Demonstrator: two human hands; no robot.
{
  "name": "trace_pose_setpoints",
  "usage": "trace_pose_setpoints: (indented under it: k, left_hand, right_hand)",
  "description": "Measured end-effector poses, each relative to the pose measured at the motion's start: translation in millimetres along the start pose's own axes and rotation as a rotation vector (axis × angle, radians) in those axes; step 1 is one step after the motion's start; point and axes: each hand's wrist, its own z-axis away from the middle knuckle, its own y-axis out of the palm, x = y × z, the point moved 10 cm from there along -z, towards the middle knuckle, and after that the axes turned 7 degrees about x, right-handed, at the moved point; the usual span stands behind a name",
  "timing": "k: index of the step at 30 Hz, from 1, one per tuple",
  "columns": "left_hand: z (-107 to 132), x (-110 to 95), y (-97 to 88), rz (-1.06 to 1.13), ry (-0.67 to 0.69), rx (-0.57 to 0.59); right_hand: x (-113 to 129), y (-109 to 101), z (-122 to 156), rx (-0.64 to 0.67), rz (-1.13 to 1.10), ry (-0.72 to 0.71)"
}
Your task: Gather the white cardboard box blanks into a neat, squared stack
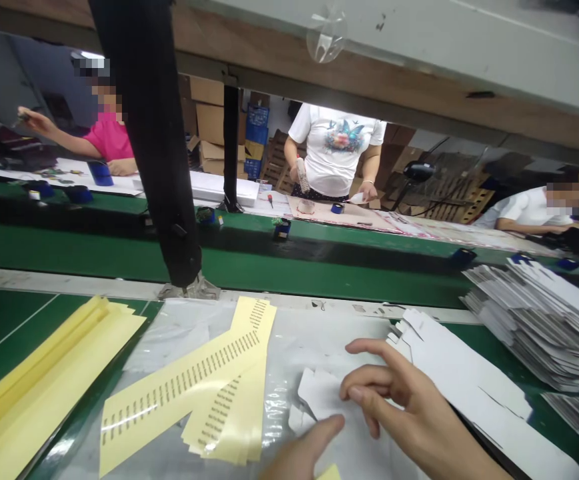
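Hands slightly apart, my left hand (302,453) and right hand (409,407) at a white die-cut card blank (319,393) at lower centre, grip impossible to tell from here

White die-cut card pc (322,393) lying on clear poly sheet (289,347), long notched white card blank (474,393) just to its right.

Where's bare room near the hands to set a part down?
Bare green belt left of the yellow label sheets; bare plastic film between the label strips and the white card blanks. Crowded around the left hand and right hand, and the stacked blanks.
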Motion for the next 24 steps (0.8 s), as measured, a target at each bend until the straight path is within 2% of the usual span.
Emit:
trace_pose_setpoints:
  k: [4, 9, 14, 20, 24]
  left_hand:
    - [1, 5, -8.8, 0.043, 0.039, -0.06]
    - [-3, 12, -6.1, 0.153, 0.126, -0.097]
    - [-2, 4, -0.3, 0.202, 0.252, -0.06]
    - [-8, 4, 4.9, 0.272, 0.222, -0.049]
    - [-8, 1, 5.4, 0.373, 0.296, -0.062]
  right_hand:
    - [2, -12, 11, -0.115, -0.008, 0.01]
    - [1, -10, 18, -0.123, 0.123, -0.087]
    - [5, -9, 20, -0.17, 0.235, -0.179]
    - [14, -6, 22, -0.237, 0.283, -0.261]
    - [25, -5, 29, -0.281, 0.432, -0.344]
